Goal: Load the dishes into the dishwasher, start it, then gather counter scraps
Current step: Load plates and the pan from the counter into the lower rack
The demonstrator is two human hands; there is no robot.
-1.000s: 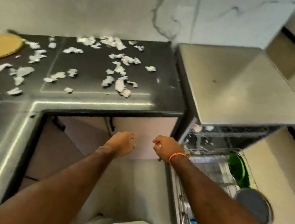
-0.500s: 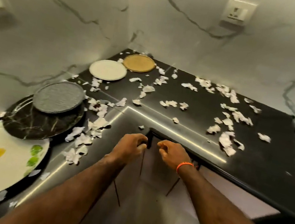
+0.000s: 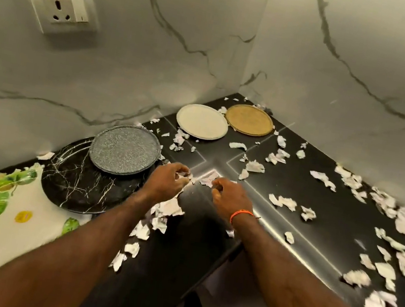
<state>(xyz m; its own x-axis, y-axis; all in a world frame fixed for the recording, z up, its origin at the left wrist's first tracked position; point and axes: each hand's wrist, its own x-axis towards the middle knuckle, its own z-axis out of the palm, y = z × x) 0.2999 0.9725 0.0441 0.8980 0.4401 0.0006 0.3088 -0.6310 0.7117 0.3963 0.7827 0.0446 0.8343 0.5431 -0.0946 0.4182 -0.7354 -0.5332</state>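
Glossy black L-shaped stone surface point(image 3: 318, 228) strewn with torn white paper scraps point(image 3: 282, 202), left hand point(image 3: 168, 181) pinching a scrap, right hand point(image 3: 226, 194) with curled fingers pinching another, 5 round plates along the wall, speckled grey plate point(image 3: 125, 149) overlapping black marbled plate point(image 3: 77, 182).

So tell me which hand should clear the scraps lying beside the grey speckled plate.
Left. The left hand hovers right next to the grey speckled plate and already pinches a scrap there. The right hand sits farther right, touching another scrap.
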